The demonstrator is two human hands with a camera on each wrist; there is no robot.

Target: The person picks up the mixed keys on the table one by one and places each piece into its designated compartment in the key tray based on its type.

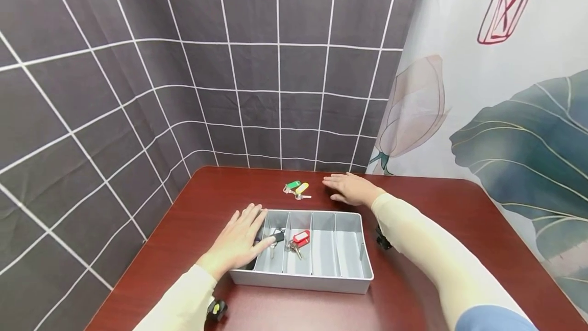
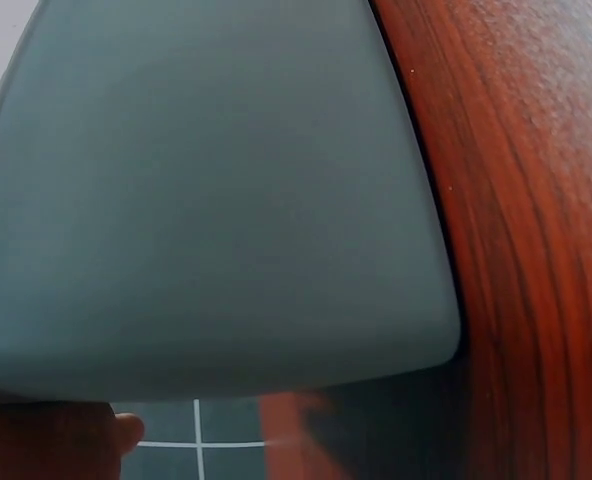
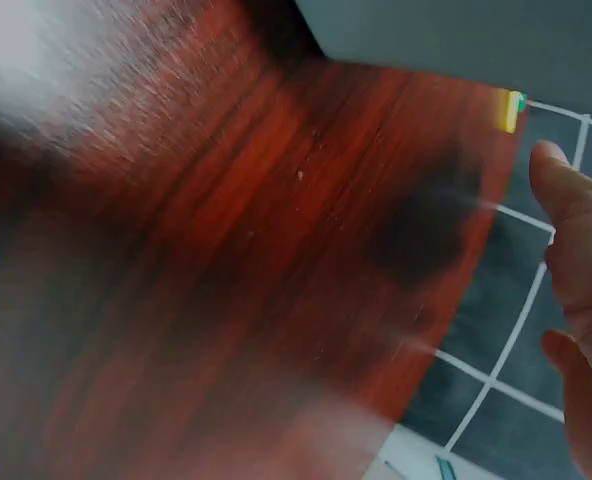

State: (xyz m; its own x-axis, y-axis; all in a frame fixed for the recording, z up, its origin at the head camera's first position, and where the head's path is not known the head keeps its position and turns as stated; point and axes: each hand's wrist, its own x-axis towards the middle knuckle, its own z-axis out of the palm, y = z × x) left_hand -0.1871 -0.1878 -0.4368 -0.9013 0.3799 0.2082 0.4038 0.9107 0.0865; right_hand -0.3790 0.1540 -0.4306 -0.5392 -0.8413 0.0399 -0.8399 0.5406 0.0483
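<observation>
My left hand (image 1: 240,238) rests over the left end of a grey divided tray (image 1: 303,281), fingers straight and pointing away from me. Its thumb reaches over the compartment with a black-tagged key (image 1: 277,237). In the compartment to the right of that lie keys with red tags (image 1: 301,239). Beyond the tray's back right corner, my right hand (image 1: 352,189) is held over the table with its fingers extended, holding nothing. To its left on the table are a key with a green tag (image 1: 292,185) and one with a yellow tag (image 1: 301,188).
The tray stands on a dark red wooden table (image 1: 436,203). Behind the table hangs a dark cloth with a white grid (image 1: 252,65). A white cloth with a flower print (image 1: 418,106) hangs at the right. The leftmost compartment is mostly hidden under the left hand.
</observation>
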